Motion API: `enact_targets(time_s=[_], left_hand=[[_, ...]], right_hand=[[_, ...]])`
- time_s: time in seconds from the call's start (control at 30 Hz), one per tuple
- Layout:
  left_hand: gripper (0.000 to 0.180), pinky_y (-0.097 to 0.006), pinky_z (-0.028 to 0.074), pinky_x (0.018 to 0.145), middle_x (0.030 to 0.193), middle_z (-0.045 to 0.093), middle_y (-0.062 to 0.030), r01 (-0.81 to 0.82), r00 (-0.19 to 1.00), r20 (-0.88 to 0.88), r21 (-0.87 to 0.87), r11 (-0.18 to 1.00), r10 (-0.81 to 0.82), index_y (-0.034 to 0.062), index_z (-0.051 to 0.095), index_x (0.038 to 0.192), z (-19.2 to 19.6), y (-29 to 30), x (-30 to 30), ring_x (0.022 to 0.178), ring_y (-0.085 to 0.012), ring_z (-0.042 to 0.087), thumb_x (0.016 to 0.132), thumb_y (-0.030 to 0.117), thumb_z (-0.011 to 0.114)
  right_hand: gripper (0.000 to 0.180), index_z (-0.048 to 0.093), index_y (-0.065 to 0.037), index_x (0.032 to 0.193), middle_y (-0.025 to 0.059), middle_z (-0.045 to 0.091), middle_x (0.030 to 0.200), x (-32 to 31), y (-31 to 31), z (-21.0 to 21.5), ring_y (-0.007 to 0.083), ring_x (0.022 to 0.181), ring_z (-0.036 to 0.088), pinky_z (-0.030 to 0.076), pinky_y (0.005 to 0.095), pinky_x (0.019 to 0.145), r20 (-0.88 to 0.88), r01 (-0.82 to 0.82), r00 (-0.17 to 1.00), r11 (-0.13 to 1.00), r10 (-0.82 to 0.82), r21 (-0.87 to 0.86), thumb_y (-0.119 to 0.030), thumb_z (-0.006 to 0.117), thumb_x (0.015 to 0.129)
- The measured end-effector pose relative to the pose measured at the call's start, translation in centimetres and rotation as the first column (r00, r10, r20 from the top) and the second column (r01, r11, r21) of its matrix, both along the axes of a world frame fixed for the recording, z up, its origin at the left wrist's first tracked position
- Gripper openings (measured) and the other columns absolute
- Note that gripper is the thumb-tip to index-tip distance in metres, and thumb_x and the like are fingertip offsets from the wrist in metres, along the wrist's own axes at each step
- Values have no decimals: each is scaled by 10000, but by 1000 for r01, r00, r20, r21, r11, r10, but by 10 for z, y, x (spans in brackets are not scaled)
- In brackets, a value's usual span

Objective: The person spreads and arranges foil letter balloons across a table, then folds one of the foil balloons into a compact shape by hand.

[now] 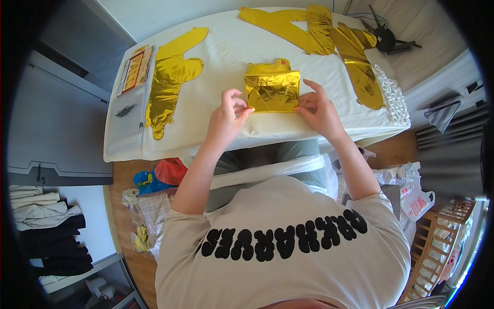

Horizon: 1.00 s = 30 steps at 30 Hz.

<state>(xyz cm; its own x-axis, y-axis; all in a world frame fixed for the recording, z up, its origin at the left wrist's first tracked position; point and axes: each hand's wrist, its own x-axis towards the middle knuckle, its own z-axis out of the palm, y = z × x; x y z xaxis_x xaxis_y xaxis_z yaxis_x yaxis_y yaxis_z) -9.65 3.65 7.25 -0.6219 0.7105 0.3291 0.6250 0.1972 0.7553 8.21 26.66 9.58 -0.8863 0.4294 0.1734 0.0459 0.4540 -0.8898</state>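
A gold foil balloon (272, 91), folded into a rough square, lies on the white-covered table in front of me. A rounded flap with a small red spot sticks out past its far edge. My left hand (225, 114) pinches the near left corner between thumb and fingers. At the near right corner, my right hand (320, 112) grips the foil the same way, its index finger raised. One flat gold foil balloon (172, 77) lies to the left. Two more, a far foil balloon (288, 31) and a right foil balloon (360, 67), are spread unfolded.
The white tablecloth (221, 62) covers the table. At its left edge are a printed package (135, 72) and a clear plastic sheet (126, 116). A white chain-like bundle (393, 98) lies at the right edge, near a black stand (388, 40). Bags (170, 172) sit on the floor.
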Motion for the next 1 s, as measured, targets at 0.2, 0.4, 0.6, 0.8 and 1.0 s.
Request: enact_targets(time_s=[0.2,0.4,0.6,0.8,1.0], left_hand=[[554,-344,585,733,1038,700,-60,-69,998,19,48,997,68,80,377,1310,0,6,7,929,-224,779,921,90,771],[476,-365,575,709,1077,678,-77,-106,994,-44,-21,994,105,104,442,1238,6,9,11,883,-216,772,893,52,766],[391,-335,584,711,1034,650,-103,-160,986,-50,-30,987,158,61,498,1161,9,16,16,845,-226,764,888,35,778],[246,-404,558,731,975,661,-97,-192,964,-187,1,981,188,68,567,1033,6,14,25,832,-254,738,878,58,758],[321,-481,499,1008,1221,698,-114,-164,778,-621,-47,985,99,69,679,1234,-5,2,45,1168,-291,659,939,190,719]], right_hand=[[756,378,-84,1551,104,657,1209,0,-1,-5,138,875,721,586,278,799,-32,35,999,997,-33,67,25,748,902],[660,503,-77,1482,105,640,1275,2,-5,-4,123,843,697,582,265,776,-63,35,998,979,-23,201,41,749,881],[442,655,-52,1336,134,649,1359,2,-3,-11,189,928,721,590,290,821,-145,4,989,952,42,306,41,710,908],[224,761,-18,1136,151,718,1272,2,-5,-15,317,1075,722,587,365,918,-121,-37,987,877,108,478,12,678,930],[214,763,-20,1121,139,721,1268,1,-5,-16,326,1097,711,577,377,946,-122,-40,986,864,117,502,7,681,926]])
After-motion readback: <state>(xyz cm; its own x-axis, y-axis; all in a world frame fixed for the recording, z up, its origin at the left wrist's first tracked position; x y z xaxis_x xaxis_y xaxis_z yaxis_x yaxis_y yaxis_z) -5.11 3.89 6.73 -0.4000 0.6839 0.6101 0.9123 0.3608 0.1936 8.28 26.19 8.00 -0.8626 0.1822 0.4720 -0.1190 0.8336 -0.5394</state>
